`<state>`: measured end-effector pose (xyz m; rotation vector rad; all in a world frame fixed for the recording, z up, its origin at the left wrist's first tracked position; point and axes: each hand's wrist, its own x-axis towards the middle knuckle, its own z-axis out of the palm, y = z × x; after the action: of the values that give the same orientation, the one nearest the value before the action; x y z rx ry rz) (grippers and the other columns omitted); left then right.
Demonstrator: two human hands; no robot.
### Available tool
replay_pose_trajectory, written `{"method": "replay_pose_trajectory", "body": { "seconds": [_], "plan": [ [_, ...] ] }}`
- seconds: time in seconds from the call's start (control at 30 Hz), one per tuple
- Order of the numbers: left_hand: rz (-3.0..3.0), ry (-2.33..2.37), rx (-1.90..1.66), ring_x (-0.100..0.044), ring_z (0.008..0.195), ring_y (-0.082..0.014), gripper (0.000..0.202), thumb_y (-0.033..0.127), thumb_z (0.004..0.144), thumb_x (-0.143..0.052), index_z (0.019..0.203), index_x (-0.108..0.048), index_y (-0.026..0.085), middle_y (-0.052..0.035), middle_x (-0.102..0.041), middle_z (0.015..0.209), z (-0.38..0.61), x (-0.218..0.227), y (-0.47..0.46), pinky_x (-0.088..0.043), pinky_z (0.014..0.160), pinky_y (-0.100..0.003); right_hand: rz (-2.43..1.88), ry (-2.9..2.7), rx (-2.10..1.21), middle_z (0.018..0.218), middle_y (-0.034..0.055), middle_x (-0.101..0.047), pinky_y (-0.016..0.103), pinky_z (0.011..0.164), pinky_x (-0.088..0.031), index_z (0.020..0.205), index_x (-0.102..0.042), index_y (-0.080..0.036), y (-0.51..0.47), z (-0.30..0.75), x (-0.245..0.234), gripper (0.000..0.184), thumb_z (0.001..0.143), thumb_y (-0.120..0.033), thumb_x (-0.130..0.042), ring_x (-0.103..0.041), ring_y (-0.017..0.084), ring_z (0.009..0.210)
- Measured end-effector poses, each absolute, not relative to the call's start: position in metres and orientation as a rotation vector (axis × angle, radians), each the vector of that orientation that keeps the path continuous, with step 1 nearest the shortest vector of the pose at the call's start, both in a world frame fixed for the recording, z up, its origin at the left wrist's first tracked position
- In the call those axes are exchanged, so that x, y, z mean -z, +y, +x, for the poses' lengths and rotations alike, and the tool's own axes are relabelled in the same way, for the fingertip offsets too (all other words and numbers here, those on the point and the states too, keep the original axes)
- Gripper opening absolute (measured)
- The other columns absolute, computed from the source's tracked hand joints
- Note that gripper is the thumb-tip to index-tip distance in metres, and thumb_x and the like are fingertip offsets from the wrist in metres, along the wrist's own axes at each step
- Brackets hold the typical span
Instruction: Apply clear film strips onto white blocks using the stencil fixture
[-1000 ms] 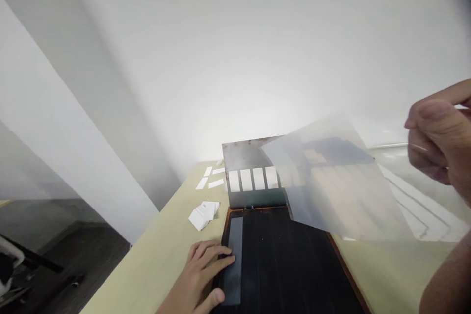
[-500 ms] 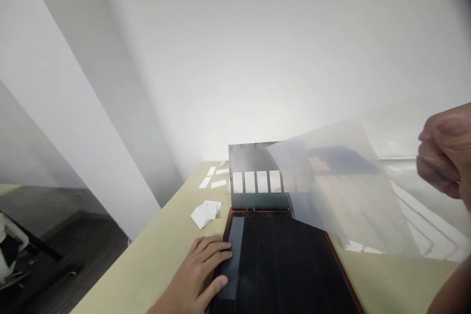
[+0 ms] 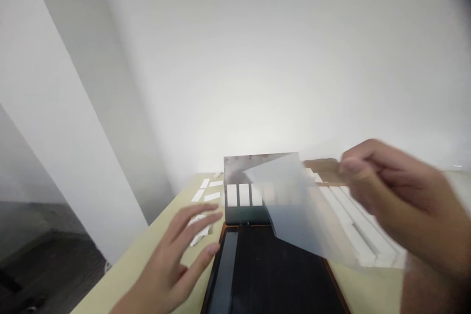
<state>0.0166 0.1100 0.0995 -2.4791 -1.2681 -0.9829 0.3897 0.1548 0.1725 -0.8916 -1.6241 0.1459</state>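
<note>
Left hand (image 3: 167,260) open, right hand (image 3: 401,201) pinching a translucent plastic sheet (image 3: 294,211) — pale table (image 3: 136,260) below (white wall (image 3: 257,59) beyond).

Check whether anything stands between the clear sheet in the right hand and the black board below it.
Nothing visible does. The translucent sheet, held in the right hand, hangs over the far end of the black board with nothing seen between them.

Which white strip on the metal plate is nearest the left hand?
The leftmost strip in the row, by the left hand; the others run rightward, those beyond the third showing through the translucent sheet.
</note>
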Motion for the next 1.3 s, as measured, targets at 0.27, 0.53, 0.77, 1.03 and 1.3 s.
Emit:
{"method": "replay_pose_trajectory", "body": {
  "seconds": [0.27,0.53,0.77,1.03,1.3],
  "plan": [
    [-2.671,-1.31,1.25,-0.072,0.101,-0.0195,0.018,0.042,0.107,-0.06,0.119,-0.072,0.035,0.0024,-0.077,0.113,0.091,-0.204,0.139,-0.061,0.079,-0.026,-0.79,-1.954,-0.279,0.07,-0.0006,-0.057,0.026,0.052,-0.038,0.086,-0.057,-0.024,0.148,0.34,-0.163,0.03,0.11,-0.041,-0.048,-0.052,0.015,0.06],
    [-2.678,-1.219,1.197,-0.069,0.079,-0.0145,0.021,0.039,0.107,-0.059,0.098,-0.076,0.033,0.0055,-0.076,0.091,0.072,-0.189,0.149,-0.051,0.067,-0.024,-0.86,-1.925,-0.46,0.088,0.0022,-0.066,0.025,0.061,-0.049,0.122,-0.062,-0.026,0.15,0.319,-0.165,0.022,0.106,-0.04,-0.056,-0.062,0.018,0.077],
    [-2.763,-1.139,1.081,-0.068,0.084,-0.0127,0.015,0.036,0.108,-0.06,0.103,-0.075,0.035,0.0073,-0.074,0.093,0.07,-0.191,0.144,-0.05,0.073,-0.023,-0.896,-2.01,-0.598,0.08,0.0003,-0.066,0.026,0.062,-0.043,0.092,-0.068,-0.023,0.145,0.311,-0.169,0.02,0.105,-0.034,-0.059,-0.058,0.015,0.073],
    [-2.82,-1.06,1.114,-0.065,0.082,-0.0095,0.013,0.025,0.106,-0.063,0.104,-0.073,0.033,0.0082,-0.072,0.09,0.071,-0.192,0.14,-0.047,0.074,-0.02,-0.889,-1.973,-0.83,0.077,-0.0022,-0.064,0.024,0.063,-0.041,0.087,-0.068,-0.022,0.148,0.317,-0.169,0.024,0.104,-0.037,-0.062,-0.057,0.012,0.072],
    [-2.854,-0.867,1.156,-0.064,0.083,-0.0078,0.025,0.013,0.107,-0.058,0.115,-0.069,0.034,0.0088,-0.07,0.092,0.076,-0.193,0.136,-0.045,0.076,-0.019,-0.815,-1.949,-1.01,0.076,-0.0032,-0.062,0.025,0.064,-0.04,0.087,-0.064,-0.021,0.149,0.319,-0.167,0.028,0.104,-0.044,-0.065,-0.056,0.012,0.071]
  ]
}}
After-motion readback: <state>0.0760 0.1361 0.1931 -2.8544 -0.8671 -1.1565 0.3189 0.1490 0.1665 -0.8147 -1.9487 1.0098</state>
